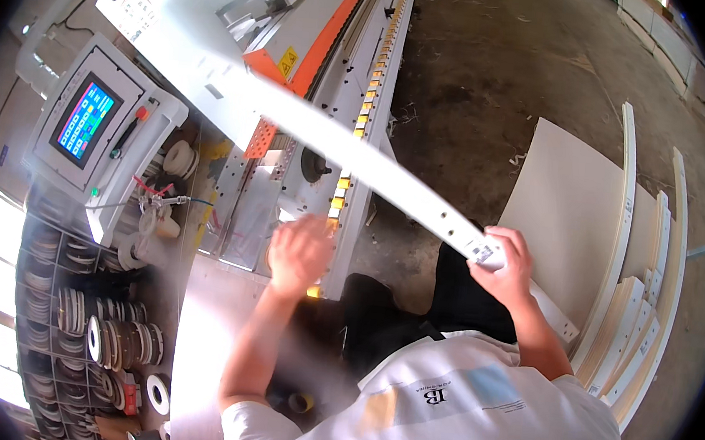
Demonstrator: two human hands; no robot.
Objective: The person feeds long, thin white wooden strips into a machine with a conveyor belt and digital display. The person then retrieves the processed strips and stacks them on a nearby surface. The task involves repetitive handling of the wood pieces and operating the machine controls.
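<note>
Step in hand, as I read it: person is handling a long white panel strip [358, 158] at an edge-banding machine [333, 59], prob. lining it up w/ the feed side.

Right hand [506, 263], right of centre, is clenched around the near end of the strip, fingers wrapped over its top edge. The strip runs diagonally from that grip up to the upper left of the frame, crossing over the machine's row of yellow rollers [361, 120]; far end is blown out by glare.

Left hand [299, 253], centre frame, is blurred, palm-down w/ fingers loosely curled, just under the strip's mid part. Can't tell if it touches the strip or the machine bed, or grasps anything.

Next move would need, imo, the left hand supporting the strip's middle so it doesn't sag or swing, and the right hand keeping the end level and square to the rollers.

Around: touchscreen control panel [84, 121] upper left, shelf of edge-tape rolls [99, 332] lower left, stack of white boards [616, 268] at right on the concrete floor [501, 57].
</note>
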